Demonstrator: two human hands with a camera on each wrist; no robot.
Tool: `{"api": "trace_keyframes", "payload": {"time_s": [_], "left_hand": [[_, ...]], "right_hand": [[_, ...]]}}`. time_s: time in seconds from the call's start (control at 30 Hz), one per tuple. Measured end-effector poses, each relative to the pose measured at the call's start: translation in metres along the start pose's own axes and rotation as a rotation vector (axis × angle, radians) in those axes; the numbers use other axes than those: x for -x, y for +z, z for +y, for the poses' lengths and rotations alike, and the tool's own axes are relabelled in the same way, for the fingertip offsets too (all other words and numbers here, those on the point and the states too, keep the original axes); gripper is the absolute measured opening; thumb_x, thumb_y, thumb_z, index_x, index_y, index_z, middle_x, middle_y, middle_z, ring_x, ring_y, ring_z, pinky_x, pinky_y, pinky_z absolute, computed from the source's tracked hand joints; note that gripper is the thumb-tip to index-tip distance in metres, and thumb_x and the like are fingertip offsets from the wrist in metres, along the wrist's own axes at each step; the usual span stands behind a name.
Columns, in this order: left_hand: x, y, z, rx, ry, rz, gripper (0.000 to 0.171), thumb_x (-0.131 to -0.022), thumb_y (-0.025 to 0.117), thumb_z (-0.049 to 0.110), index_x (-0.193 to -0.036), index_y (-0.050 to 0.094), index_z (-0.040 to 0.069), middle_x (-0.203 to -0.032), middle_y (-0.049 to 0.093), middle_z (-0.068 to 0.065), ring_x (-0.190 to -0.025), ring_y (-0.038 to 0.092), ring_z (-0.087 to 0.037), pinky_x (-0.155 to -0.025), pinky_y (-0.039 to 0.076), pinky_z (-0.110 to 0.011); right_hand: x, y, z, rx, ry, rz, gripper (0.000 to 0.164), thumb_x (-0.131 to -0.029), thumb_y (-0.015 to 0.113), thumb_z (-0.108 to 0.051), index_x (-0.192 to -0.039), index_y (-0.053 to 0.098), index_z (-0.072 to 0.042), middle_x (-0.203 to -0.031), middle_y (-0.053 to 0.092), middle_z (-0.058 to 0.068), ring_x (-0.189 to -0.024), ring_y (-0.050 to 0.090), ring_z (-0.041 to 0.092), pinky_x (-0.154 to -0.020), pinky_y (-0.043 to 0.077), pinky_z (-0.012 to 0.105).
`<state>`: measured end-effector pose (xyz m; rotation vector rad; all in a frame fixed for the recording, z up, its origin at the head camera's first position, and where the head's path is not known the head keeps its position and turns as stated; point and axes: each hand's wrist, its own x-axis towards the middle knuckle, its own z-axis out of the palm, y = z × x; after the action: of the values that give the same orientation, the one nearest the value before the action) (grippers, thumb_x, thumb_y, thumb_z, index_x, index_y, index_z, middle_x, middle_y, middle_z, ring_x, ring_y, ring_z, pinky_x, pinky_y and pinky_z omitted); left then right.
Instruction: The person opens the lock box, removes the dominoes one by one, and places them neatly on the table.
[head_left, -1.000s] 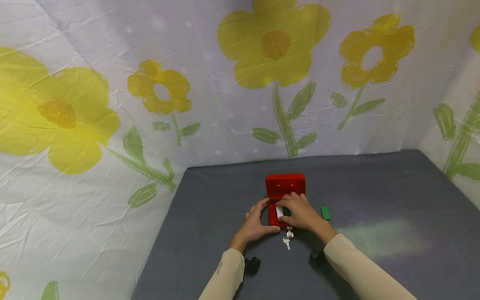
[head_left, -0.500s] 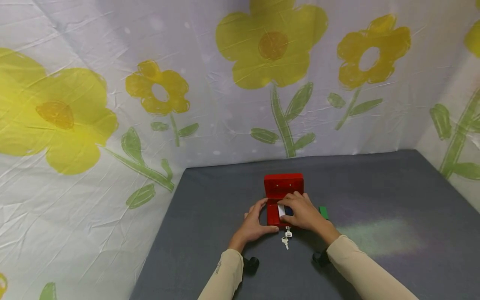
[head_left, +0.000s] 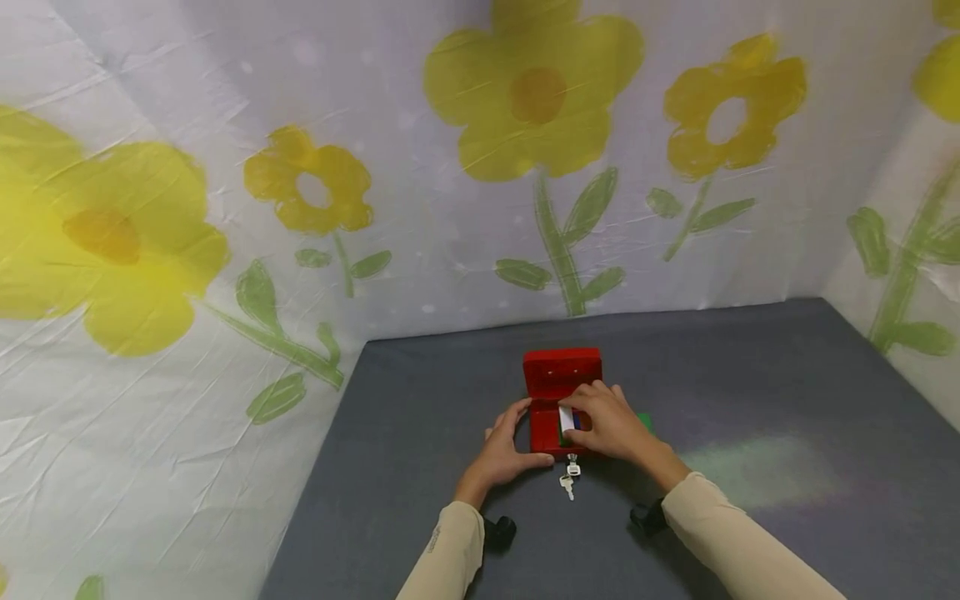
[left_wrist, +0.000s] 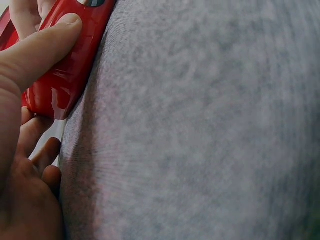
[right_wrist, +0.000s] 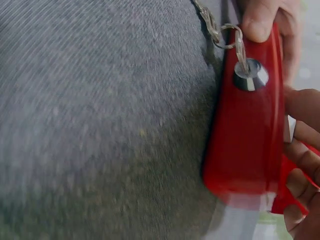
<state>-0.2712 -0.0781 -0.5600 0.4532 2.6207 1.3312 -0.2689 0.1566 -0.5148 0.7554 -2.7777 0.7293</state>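
A small red cash box [head_left: 561, 377] stands with its lid up on the dark grey table. My left hand [head_left: 497, 460] grips the box's left side, its thumb at the front wall, as the left wrist view also shows. Inside the box, my right hand [head_left: 611, 427] pinches a flat white block [head_left: 566, 418] between thumb and fingers. Blue shows just right of the white block and green along its lower left edge. The right palm hides the box's right part. From the front lock [right_wrist: 250, 76] hang two silver keys [head_left: 568, 479] on a ring.
A green block [head_left: 645, 422] lies on the table [head_left: 420, 400] right of the box, partly behind the right hand. Black wrist cameras sit below both wrists. Behind the table hangs a white cloth [head_left: 427, 275] with yellow flowers.
My right hand has shifted slightly right relative to the box with the white block. More red floor shows at its left, and blue and green now show beside it. The left hand keeps its grip.
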Motion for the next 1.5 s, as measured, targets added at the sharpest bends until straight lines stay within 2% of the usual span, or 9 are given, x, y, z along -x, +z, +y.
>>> {"api": "trace_keyframes", "payload": {"time_s": [0.37, 0.6, 0.83, 1.2, 1.5], "left_hand": [[0.000, 0.001, -0.003, -0.014, -0.018, 0.002, 0.099, -0.077, 0.087, 0.046, -0.158, 0.031, 0.032, -0.164, 0.039, -0.003, -0.143, 0.035, -0.035, -0.114, 0.033, -0.064], [0.000, 0.001, -0.003, 0.008, -0.002, -0.009, 0.099, -0.076, 0.087, 0.043, -0.158, 0.032, 0.028, -0.163, 0.039, -0.005, -0.147, 0.033, -0.033, -0.118, 0.025, -0.066], [0.001, 0.000, -0.002, 0.002, -0.026, -0.019, 0.099, -0.076, 0.086, 0.047, -0.157, 0.031, 0.033, -0.165, 0.037, 0.000, -0.145, 0.033, -0.031, -0.116, 0.031, -0.064], [0.001, 0.000, -0.002, -0.005, -0.031, -0.019, 0.099, -0.076, 0.086, 0.046, -0.157, 0.031, 0.033, -0.165, 0.037, 0.001, -0.145, 0.033, -0.031, -0.116, 0.032, -0.064], [0.000, 0.000, -0.001, 0.013, -0.013, -0.018, 0.099, -0.076, 0.087, 0.043, -0.158, 0.032, 0.029, -0.164, 0.038, -0.005, -0.148, 0.032, -0.033, -0.118, 0.026, -0.066]], "right_hand": [[0.009, -0.019, 0.008, -0.005, 0.008, 0.047, 0.047, -0.080, 0.087, -0.025, -0.122, 0.073, -0.010, -0.110, 0.069, 0.004, -0.091, 0.049, 0.018, -0.076, 0.026, 0.033], [0.019, -0.029, 0.020, 0.010, 0.029, 0.062, 0.046, -0.081, 0.086, -0.023, -0.124, 0.073, -0.009, -0.115, 0.069, 0.008, -0.098, 0.054, 0.024, -0.077, 0.028, 0.036], [0.027, -0.033, 0.033, -0.021, 0.050, 0.080, 0.045, -0.081, 0.085, -0.020, -0.123, 0.073, -0.008, -0.113, 0.070, 0.008, -0.103, 0.056, 0.027, -0.079, 0.031, 0.038], [0.040, -0.040, 0.050, -0.029, 0.054, 0.122, 0.045, -0.081, 0.084, -0.016, -0.122, 0.072, -0.004, -0.113, 0.070, 0.013, -0.103, 0.056, 0.032, -0.078, 0.030, 0.039], [0.057, -0.049, 0.067, -0.002, 0.077, 0.093, 0.044, -0.082, 0.084, -0.015, -0.122, 0.072, -0.004, -0.115, 0.069, 0.013, -0.103, 0.057, 0.033, -0.077, 0.032, 0.041]]}}
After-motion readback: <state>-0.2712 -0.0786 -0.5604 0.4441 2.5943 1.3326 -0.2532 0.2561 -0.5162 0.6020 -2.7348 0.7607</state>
